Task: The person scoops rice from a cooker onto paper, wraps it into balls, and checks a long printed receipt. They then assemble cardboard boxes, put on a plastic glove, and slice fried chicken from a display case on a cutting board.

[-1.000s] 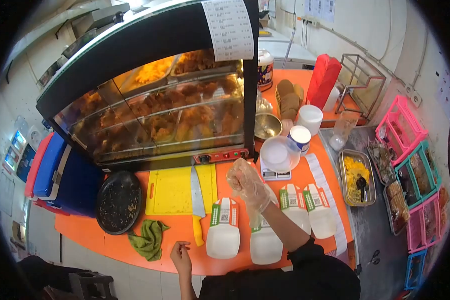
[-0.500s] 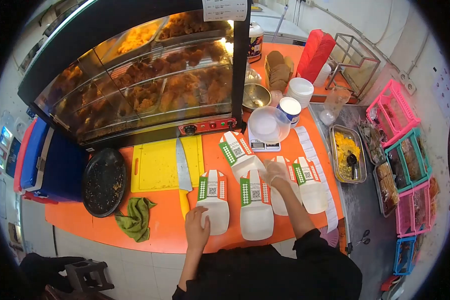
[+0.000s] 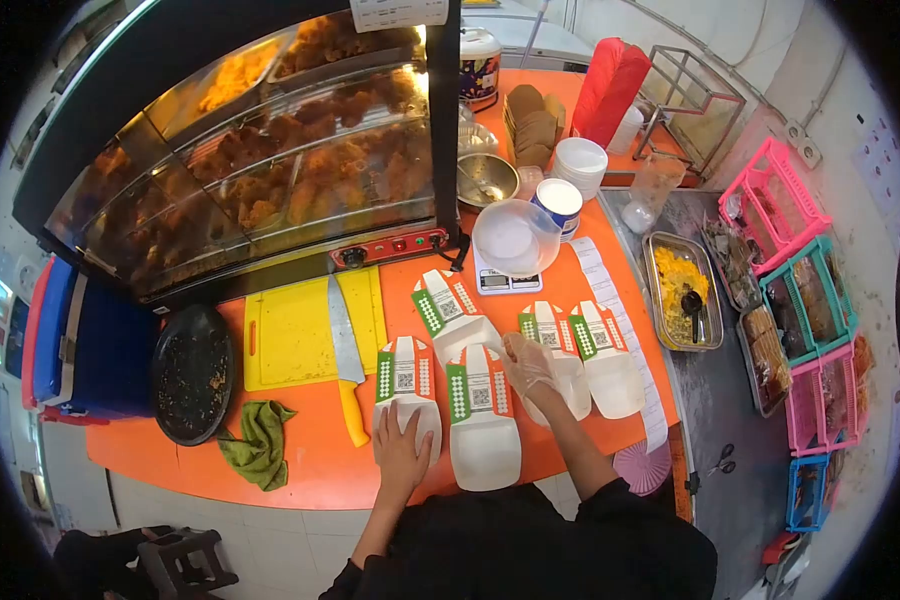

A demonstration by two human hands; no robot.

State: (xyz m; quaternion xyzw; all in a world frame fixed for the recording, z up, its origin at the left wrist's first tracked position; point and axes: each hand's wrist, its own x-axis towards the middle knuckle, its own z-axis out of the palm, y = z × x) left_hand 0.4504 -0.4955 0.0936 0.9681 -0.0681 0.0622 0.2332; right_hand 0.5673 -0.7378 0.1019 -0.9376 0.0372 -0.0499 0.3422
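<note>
Left hand (image 3: 400,461): spread fingers now atop printed takeaway box (image 3: 407,383)
Gloved right hand (image 3: 534,369): curled, cannot tell grasp
Boxes (image 3: 485,452): both hands now among them

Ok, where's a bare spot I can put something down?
There's bare orange table between the green cloth, the yellow board and the knife handle. Dark grey counter lies bare between the metal tray and the scissors. It's crowded among the paper boxes, where the left hand and gloved right hand are, and behind the scale.
</note>
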